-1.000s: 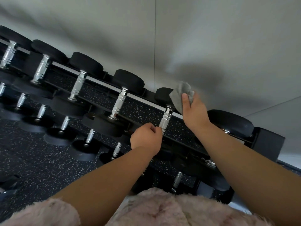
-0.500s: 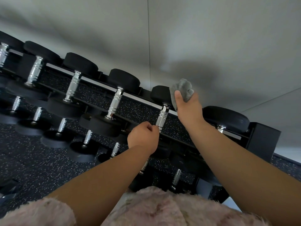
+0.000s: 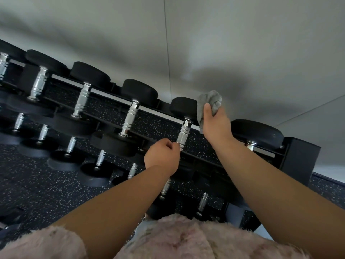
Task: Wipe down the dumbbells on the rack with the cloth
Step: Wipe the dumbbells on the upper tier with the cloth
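From my end, the right hand [image 3: 216, 126] is clenched on a crumpled grey cloth [image 3: 210, 101]. Its thumb lies across the front of the cloth, pressing it against the far black head of a dumbbell [image 3: 183, 130]. That dumbbell sits on the top tier of the rack [image 3: 298, 156], second from the rack's right end. The left hand [image 3: 162, 156] is curled at the near end of the same dumbbell's ribbed chrome handle. Its fingertips are closed on the metal, and the near head is hidden behind it. More dumbbells [image 3: 130, 116] line the top tier to the left, and one broad black head [image 3: 257, 131] lies just right of the cloth. Smaller ones [image 3: 100, 157] fill the lower tier. I see a speckled dark floor [image 3: 37, 193] beneath, a pale grey wall [image 3: 242, 43] behind, and a fluffy pink garment [image 3: 177, 238] along the bottom edge.
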Demonstrator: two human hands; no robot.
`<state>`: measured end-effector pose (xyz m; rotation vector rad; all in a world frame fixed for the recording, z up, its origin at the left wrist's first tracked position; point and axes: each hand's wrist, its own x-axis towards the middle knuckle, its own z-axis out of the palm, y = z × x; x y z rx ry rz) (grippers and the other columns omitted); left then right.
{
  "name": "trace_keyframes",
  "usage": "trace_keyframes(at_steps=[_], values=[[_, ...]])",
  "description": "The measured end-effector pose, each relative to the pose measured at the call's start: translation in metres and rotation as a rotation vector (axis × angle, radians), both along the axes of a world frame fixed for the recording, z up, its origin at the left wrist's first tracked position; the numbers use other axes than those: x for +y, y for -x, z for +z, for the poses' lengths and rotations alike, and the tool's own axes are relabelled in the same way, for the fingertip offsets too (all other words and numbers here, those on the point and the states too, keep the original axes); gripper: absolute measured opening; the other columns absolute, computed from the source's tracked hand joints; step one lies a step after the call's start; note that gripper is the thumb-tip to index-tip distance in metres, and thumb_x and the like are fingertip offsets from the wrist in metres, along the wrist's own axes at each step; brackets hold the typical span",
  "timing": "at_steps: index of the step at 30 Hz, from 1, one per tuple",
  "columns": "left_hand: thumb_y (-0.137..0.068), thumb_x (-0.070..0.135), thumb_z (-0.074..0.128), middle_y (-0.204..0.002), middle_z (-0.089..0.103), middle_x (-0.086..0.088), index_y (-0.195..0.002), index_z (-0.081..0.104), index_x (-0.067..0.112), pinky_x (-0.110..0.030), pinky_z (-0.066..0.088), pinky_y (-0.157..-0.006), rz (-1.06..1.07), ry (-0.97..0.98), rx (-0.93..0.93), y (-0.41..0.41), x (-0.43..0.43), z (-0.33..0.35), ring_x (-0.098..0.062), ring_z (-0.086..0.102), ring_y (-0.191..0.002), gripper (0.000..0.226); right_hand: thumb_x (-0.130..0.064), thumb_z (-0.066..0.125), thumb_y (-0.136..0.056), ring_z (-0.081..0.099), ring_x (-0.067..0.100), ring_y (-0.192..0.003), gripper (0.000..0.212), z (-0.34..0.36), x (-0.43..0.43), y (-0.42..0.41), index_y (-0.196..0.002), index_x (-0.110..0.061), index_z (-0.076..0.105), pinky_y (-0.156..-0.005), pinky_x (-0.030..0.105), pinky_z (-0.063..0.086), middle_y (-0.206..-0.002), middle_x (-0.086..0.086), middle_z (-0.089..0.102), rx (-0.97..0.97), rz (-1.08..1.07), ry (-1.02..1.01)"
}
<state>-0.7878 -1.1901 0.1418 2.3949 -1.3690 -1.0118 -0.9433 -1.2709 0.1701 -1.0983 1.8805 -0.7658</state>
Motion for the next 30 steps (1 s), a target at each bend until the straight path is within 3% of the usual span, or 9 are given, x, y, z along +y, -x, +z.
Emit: trace_keyframes(at_steps=[2,4,7,11,15,18,21,25,30], values=[[-0.096,0.041,0.052,-0.067,0.067,0.004,-0.077,0.062,0.025,-0.027,0.043,-0.054,-0.003,0.004,-0.002,0.000,0.000,-0.001,-0.017,0.063,-0.061,0.027,-0.052,0.036,-0.109,0.061,0.005,-0.082,0.037,-0.005,-0.002,0.010,-0.118,-0.023,0.058,-0.069,0.021,0.044,-0.093,-0.009,0.063,-0.067,-0.014,-0.052],[-0.097,0.040,0.052,-0.066,0.066,0.005,-0.077,0.061,0.025,-0.026,0.041,-0.053,-0.003,0.007,-0.001,-0.001,0.001,-0.001,-0.016,0.059,-0.058,0.027,-0.054,0.030,-0.110,0.057,0.012,-0.092,0.054,-0.009,-0.008,0.018,-0.139,-0.016,0.056,-0.085,0.025,0.042,-0.103,-0.005,0.059,-0.166,-0.113,-0.168],[-0.096,0.039,0.052,-0.064,0.063,0.005,-0.077,0.061,0.023,-0.026,0.038,-0.053,0.004,0.012,0.007,-0.001,0.001,-0.002,-0.015,0.054,-0.055,0.027,-0.052,0.029,-0.110,0.059,0.017,-0.092,0.056,-0.009,-0.014,0.019,-0.135,-0.011,0.058,-0.086,0.031,0.043,-0.106,0.004,0.065,-0.135,-0.165,-0.259],[-0.095,0.039,0.053,-0.063,0.063,0.004,-0.077,0.061,0.023,-0.027,0.039,-0.054,0.013,0.016,0.013,-0.002,0.001,-0.003,-0.016,0.054,-0.056,0.026,-0.046,0.035,-0.111,0.066,0.009,-0.079,0.039,0.002,-0.002,-0.001,-0.114,-0.016,0.059,-0.060,0.021,0.045,-0.090,-0.002,0.066,0.043,0.011,-0.050],[-0.095,0.040,0.053,-0.065,0.065,0.002,-0.076,0.062,0.023,-0.028,0.041,-0.055,0.019,0.029,0.019,-0.002,0.003,-0.004,-0.018,0.057,-0.058,0.027,-0.040,0.053,-0.105,0.063,-0.001,-0.088,0.021,-0.005,0.012,-0.009,-0.120,-0.025,0.051,-0.070,0.011,0.049,-0.106,-0.009,0.063,0.058,0.136,0.187],[-0.096,0.039,0.053,-0.066,0.064,0.003,-0.077,0.062,0.023,-0.028,0.040,-0.055,0.011,0.032,0.012,-0.002,0.002,-0.004,-0.018,0.056,-0.058,0.027,-0.039,0.050,-0.107,0.063,0.000,-0.096,0.030,-0.006,0.010,0.003,-0.130,-0.020,0.051,-0.072,0.001,0.043,-0.112,-0.007,0.063,0.004,0.149,0.119],[-0.096,0.039,0.053,-0.066,0.065,0.002,-0.078,0.062,0.023,-0.029,0.045,-0.056,0.009,0.037,0.009,-0.002,0.002,-0.005,-0.018,0.055,-0.057,0.026,-0.041,0.042,-0.110,0.062,0.024,-0.118,0.042,-0.002,0.005,0.014,-0.138,-0.011,0.049,-0.090,0.023,0.044,-0.127,0.009,0.064,0.035,0.164,0.003],[-0.097,0.040,0.053,-0.068,0.065,0.001,-0.078,0.062,0.022,-0.029,0.044,-0.056,0.008,0.045,0.004,-0.002,0.002,-0.007,-0.020,0.059,-0.060,0.028,-0.040,0.046,-0.109,0.061,0.019,-0.092,0.040,0.005,0.009,0.027,-0.134,-0.009,0.050,-0.074,0.023,0.041,-0.107,0.003,0.059,0.127,0.173,-0.043],[-0.097,0.039,0.052,-0.068,0.064,0.000,-0.076,0.062,0.020,-0.031,0.043,-0.058,-0.005,0.067,0.002,-0.002,0.004,-0.008,-0.022,0.057,-0.061,0.030,-0.039,0.053,-0.106,0.057,0.016,-0.097,0.036,0.003,0.039,0.038,-0.128,-0.011,0.057,-0.082,0.027,0.041,-0.106,-0.003,0.059,0.164,0.219,-0.043]])
